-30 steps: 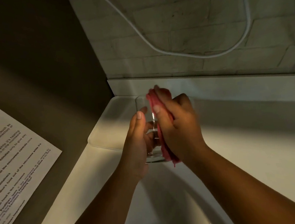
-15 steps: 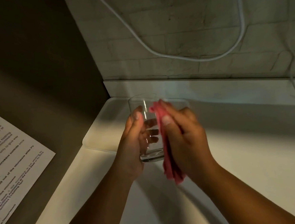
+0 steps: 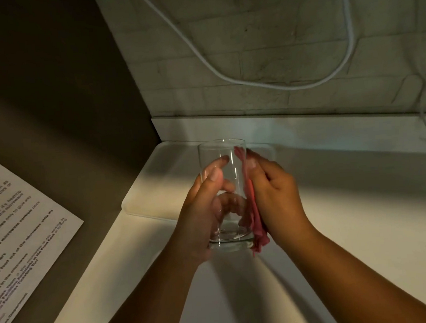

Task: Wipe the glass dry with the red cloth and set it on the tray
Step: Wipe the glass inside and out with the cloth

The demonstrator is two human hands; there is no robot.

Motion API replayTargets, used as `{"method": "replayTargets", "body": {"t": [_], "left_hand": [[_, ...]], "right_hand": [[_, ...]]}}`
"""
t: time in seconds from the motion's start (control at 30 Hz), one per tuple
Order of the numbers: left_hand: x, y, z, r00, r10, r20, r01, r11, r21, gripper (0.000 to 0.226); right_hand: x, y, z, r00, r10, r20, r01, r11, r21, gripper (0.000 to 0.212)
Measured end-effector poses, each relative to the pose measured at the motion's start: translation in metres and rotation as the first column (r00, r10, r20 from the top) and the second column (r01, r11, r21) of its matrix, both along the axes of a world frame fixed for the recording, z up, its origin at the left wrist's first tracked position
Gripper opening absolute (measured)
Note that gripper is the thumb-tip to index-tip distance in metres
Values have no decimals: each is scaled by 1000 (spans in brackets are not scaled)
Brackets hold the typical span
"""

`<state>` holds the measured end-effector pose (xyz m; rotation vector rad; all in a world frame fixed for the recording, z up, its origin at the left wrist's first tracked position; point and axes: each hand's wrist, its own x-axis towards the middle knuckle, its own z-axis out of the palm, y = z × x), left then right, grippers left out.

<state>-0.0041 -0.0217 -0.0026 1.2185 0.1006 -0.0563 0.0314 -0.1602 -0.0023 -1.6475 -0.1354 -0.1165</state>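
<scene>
The left hand (image 3: pixel 200 213) is holding the glass (image 3: pixel 226 193) upright above the surface (image 3: pixel 363 200); the right hand (image 3: pixel 273 194) is pressing the red cloth (image 3: pixel 252 209) against its side. Wiping looks midway; the tray (image 3: pixel 145 192), at ten o'clock, is waiting for it.

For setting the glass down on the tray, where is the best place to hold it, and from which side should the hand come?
Probably the lower half of the glass, wrapped from the left side, as the left hand does now. The wall is straight and smooth, and the glass is upright. The right hand presses the red cloth on the right wall, and the tray lies behind.
</scene>
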Motion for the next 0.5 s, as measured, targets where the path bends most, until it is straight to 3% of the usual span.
{"method": "replayTargets", "body": {"t": [0.1, 0.2, 0.3, 0.37, 0.5], "left_hand": [[-1, 0, 2, 1000, 6, -14, -6, 999, -36, 64], [0, 2, -1, 995, 92, -30, -91, 995, 31, 56], [3, 4, 0, 988, 151, -25, -148, 985, 90, 59], [3, 4, 2, 988, 144, -52, -137, 983, 120, 59], [2, 0, -2, 992, 78, -95, -62, 985, 161, 48]], "right_hand": [[-13, 1, -10, 999, 16, -42, -15, 999, 32, 31], [-19, 3, -12, 1000, -3, -31, 3, 1000, 10, 29], [-31, 4, -9, 994, -13, 106, 22, 996, -84, 30], [-40, 7, -6, 967, 47, 249, 6, 978, -209, 34], [-29, 9, 5, 922, 73, 381, 85, 920, -382, 44]]}}
